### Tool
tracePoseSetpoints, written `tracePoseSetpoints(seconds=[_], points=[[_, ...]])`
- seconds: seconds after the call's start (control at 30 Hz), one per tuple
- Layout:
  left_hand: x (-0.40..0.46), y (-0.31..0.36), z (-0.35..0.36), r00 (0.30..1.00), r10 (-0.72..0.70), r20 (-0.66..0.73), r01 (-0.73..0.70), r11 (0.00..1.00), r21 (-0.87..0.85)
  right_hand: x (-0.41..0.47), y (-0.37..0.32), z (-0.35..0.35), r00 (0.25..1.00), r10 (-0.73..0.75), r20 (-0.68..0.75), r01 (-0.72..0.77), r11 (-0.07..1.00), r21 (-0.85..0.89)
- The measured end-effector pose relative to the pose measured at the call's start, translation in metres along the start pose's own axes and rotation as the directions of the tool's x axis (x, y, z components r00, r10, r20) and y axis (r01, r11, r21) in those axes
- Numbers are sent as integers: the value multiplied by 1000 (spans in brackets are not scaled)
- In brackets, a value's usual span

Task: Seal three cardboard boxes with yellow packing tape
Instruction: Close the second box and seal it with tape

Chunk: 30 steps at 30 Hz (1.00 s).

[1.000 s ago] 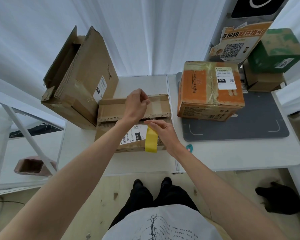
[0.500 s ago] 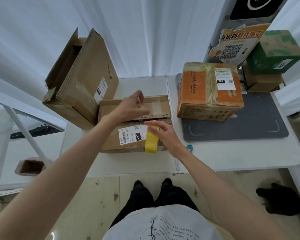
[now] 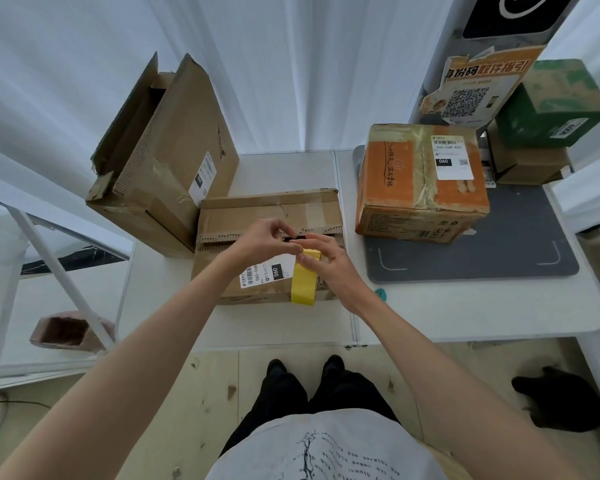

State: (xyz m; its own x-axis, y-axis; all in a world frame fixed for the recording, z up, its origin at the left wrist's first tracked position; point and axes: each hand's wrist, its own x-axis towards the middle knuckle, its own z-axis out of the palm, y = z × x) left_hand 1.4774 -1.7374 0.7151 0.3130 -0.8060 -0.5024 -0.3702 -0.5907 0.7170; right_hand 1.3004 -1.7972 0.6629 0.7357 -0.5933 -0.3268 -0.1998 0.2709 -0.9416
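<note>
A flat brown cardboard box [image 3: 267, 216] with a white shipping label lies on the white table in front of me. Its torn top flaps meet along a jagged seam. My right hand [image 3: 329, 268] holds a roll of yellow packing tape [image 3: 305, 278] upright over the box's near half. My left hand [image 3: 267, 242] is just left of the roll, its fingertips pinching at the roll's top edge. A large open brown box [image 3: 167, 150] leans at the back left. An orange box [image 3: 420, 181] with old tape and a label stands to the right.
The orange box sits on a grey mat [image 3: 499, 251] on the white table [image 3: 465, 313]. A green box [image 3: 551, 102] rests on a small brown box [image 3: 527, 164] at the far right, beside a QR-code sign [image 3: 475, 91]. White curtains close the back.
My left hand left the box's far flap and came back to the tape roll, where its fingertips now meet my right hand. The roll stayed over the box.
</note>
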Motion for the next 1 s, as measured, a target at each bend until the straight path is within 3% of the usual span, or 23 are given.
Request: tracePoseSetpoints(seconds=[0.17, 0.47, 0.6, 0.7, 0.87, 1.0], points=[[-3, -1, 5, 997, -26, 77, 38, 985, -168, 1, 0, 1, 1000, -19, 13, 20, 995, -95], [-2, 2, 7, 993, -100, 65, 109, 980, -164, 0, -8, -3, 999, -45, 12, 45, 996, -75], [-2, 1, 10, 997, -73, -6, 71, 978, -197, 2, -16, -6, 993, -50, -102, 43, 997, -66], [-1, -1, 10, 996, -79, -51, 66, 976, -208, -8, -3, -5, 983, 47, -175, -63, 994, -85], [-3, 0, 13, 993, -75, -94, 58, 984, -166, -34, 20, -5, 985, 152, 80, -142, 984, -110], [-5, 3, 14, 991, -24, -134, 12, 996, -91, -39, 19, 1, 997, 59, 54, -48, 981, -186]])
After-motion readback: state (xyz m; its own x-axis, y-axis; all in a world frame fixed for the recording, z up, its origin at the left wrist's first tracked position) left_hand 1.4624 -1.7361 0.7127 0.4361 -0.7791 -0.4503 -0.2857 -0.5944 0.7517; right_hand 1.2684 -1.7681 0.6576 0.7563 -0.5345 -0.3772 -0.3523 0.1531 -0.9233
